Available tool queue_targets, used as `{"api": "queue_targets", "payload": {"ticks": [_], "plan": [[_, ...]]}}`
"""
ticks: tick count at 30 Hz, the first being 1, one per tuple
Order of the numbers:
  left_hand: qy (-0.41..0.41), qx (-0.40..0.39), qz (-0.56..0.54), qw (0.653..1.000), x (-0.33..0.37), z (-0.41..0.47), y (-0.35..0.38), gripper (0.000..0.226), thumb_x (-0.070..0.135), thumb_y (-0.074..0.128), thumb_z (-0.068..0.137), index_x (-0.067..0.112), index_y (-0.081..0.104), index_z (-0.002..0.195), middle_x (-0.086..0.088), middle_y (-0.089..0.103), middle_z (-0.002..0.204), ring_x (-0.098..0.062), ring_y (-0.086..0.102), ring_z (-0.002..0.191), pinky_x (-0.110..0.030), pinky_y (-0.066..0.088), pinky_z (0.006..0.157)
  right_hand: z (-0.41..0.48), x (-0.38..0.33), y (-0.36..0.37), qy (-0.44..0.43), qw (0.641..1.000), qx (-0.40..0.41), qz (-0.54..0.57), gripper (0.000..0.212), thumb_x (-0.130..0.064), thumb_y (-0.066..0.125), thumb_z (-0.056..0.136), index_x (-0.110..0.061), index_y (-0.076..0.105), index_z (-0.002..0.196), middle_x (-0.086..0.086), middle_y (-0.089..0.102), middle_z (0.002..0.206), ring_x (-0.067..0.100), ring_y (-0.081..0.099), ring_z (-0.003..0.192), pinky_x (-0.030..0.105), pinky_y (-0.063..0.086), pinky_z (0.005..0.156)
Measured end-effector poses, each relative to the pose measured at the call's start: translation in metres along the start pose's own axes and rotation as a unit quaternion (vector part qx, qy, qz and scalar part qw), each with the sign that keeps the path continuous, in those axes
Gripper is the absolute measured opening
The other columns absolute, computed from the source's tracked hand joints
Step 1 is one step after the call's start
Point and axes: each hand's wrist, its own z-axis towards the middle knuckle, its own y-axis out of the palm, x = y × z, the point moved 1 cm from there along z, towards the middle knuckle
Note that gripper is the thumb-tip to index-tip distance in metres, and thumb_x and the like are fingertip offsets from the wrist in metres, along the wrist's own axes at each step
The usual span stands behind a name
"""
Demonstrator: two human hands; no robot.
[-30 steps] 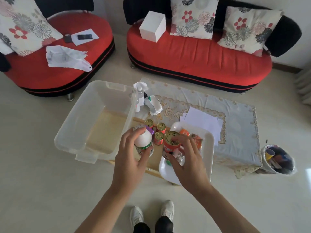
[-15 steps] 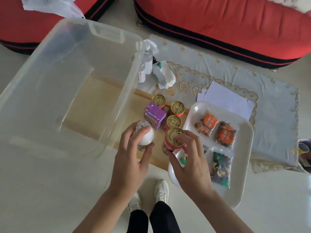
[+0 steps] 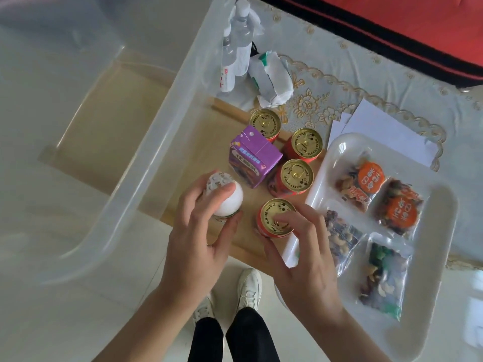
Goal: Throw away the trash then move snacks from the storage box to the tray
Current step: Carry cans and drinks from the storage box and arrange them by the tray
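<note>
As view nears, left hand (image 3: pixel 196 244) on white bottle (image 3: pixel 228 202), right hand (image 3: pixel 304 265) on can (image 3: pixel 270 209).

A red sofa (image 3: pixel 418 24) fills the upper right of the frame. Below it lies an embroidered cloth (image 3: pixel 339 61) carrying white paper sheets (image 3: pixel 379 126). White shoes (image 3: pixel 249 286) stand on the pale floor (image 3: pixel 78 322), bottom centre.
</note>
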Motion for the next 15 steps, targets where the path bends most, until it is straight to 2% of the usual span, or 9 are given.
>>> {"api": "queue_targets", "payload": {"ticks": [2,7,10,15], "plan": [[0.010,0.003,-0.002,1.000,-0.003,0.001,0.004,0.058,0.000,0.078,0.088,0.021,0.050,0.135,-0.026,0.056,0.135,-0.028,0.058,0.132,-0.034,0.057,0.098,0.000,0.004,0.003,-0.001,1.000,-0.005,-0.002,0.044,-0.004,0.078,0.086,-0.012,0.055,0.122,0.007,0.051,0.133,0.006,0.048,0.129,0.009,0.036,0.101],[0.046,-0.002,0.023,0.999,-0.004,0.007,0.013,0.064,-0.008,0.081,0.082,0.017,0.049,0.132,-0.027,0.056,0.132,-0.032,0.058,0.126,-0.021,0.041,0.111,-0.002,0.007,0.008,-0.009,1.000,-0.003,-0.016,0.050,-0.003,0.080,0.083,-0.016,0.050,0.121,0.011,0.052,0.134,0.010,0.049,0.130,0.011,0.039,0.100],[0.054,-0.012,0.004,0.998,-0.008,0.005,0.012,0.073,-0.005,0.080,0.085,0.026,0.042,0.139,-0.021,0.054,0.136,-0.029,0.056,0.131,-0.021,0.041,0.111,-0.005,0.009,0.010,-0.012,1.000,0.006,-0.021,0.054,-0.001,0.081,0.081,-0.017,0.049,0.122,0.011,0.052,0.135,0.010,0.049,0.131,0.014,0.042,0.100],[0.069,-0.018,0.006,0.997,-0.012,0.002,0.011,0.069,0.000,0.077,0.090,0.029,0.039,0.140,-0.018,0.054,0.139,-0.028,0.058,0.131,-0.026,0.046,0.110,-0.004,0.008,0.012,-0.016,1.000,0.014,-0.018,0.064,0.001,0.081,0.080,-0.013,0.046,0.131,0.012,0.051,0.138,0.016,0.050,0.134,0.020,0.041,0.107]]}}
